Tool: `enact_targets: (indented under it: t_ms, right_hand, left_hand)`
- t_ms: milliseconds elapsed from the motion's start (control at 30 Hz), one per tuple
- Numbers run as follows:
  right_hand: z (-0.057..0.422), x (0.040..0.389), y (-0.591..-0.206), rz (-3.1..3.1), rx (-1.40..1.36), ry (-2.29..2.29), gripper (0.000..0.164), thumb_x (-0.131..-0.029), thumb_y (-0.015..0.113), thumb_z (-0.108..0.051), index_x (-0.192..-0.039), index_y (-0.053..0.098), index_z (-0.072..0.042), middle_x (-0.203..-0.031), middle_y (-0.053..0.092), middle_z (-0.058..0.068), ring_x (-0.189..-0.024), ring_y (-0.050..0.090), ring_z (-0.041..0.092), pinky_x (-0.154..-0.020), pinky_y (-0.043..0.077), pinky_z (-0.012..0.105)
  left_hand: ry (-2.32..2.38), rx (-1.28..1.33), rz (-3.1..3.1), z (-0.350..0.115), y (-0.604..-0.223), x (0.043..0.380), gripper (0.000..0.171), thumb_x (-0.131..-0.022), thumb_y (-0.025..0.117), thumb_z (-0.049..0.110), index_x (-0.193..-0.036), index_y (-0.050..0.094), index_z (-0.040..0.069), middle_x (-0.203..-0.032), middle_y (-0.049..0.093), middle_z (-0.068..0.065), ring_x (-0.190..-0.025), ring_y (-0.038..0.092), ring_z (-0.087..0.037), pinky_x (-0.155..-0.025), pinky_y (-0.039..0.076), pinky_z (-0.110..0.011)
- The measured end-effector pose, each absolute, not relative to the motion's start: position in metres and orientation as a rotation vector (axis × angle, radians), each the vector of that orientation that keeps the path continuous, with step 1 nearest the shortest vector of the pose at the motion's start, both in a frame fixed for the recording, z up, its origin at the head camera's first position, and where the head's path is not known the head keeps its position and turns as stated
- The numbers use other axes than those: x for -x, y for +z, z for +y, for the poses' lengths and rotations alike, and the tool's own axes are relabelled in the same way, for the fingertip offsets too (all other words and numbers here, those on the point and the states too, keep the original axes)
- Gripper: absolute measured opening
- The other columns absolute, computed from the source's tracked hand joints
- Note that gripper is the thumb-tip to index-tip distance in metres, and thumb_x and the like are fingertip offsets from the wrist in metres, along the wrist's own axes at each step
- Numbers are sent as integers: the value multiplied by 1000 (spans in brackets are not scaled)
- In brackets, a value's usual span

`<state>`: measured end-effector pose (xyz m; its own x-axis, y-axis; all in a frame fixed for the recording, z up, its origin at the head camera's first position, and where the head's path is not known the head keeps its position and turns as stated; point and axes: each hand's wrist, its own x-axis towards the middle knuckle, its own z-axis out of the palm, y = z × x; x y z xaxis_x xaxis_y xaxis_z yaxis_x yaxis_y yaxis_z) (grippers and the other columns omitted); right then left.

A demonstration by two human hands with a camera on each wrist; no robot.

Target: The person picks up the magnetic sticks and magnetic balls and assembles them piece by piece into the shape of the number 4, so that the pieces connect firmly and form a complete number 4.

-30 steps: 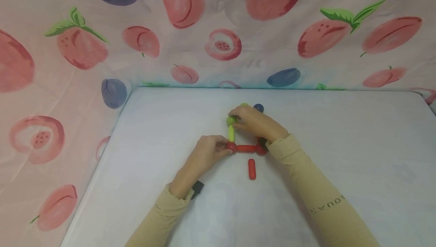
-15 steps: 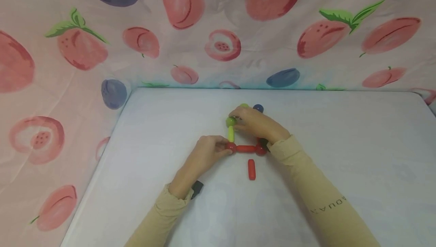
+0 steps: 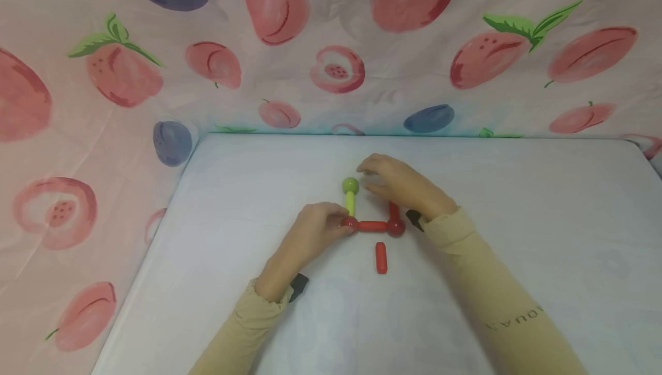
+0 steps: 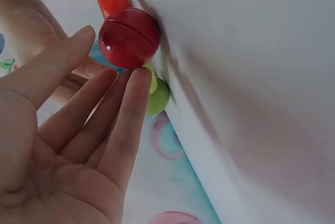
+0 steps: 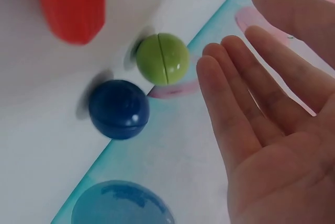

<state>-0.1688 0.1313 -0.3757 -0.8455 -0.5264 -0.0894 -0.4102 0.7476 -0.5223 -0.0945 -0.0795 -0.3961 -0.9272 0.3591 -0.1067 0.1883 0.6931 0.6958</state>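
My left hand holds a red ball at the corner of a ball-and-rod figure, thumb and fingertips at its sides. From this ball a yellow-green rod runs away to a green ball, and a red rod runs right to a second red ball. Another red rod extends back from there, its far end under my right hand. That hand holds nothing, its fingers spread just right of the green ball. In the right wrist view, another green ball and a dark blue ball appear beyond its fingertips.
A loose red rod lies on the white table in front of the figure. Behind the table's far edge hangs a fruit-printed cloth, which also covers the left side.
My right hand has let go of the green ball and moved right and slightly back, now covering the second green ball and the blue ball in the head view. My left hand has stayed put.
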Motion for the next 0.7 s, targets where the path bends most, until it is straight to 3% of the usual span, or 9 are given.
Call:
enact_targets:
  t_ms: [267, 700]
  right_hand:
    - [141, 167, -375, 2750, 689, -750, 41, -92, 71, -12, -131, 62, -5, -132, 59, 12, -127, 52, 29, -109, 43, 46]
    - [157, 170, -382, 2823, 693, -763, 38, -90, 72, -8, -127, 63, -5, -130, 60, 13, -128, 50, 30, -111, 41, 48]
  left_hand:
    - [1047, -482, 2724, -75, -393, 95, 37, -83, 81, 22, -116, 72, 8, -107, 73, -4, -99, 65, -17, -93, 54, -34]
    - [1047, -612, 2717, -58, -389, 91, 37, -85, 80, 23, -120, 71, 13, -107, 72, -2, -91, 64, -17, -84, 56, -27]
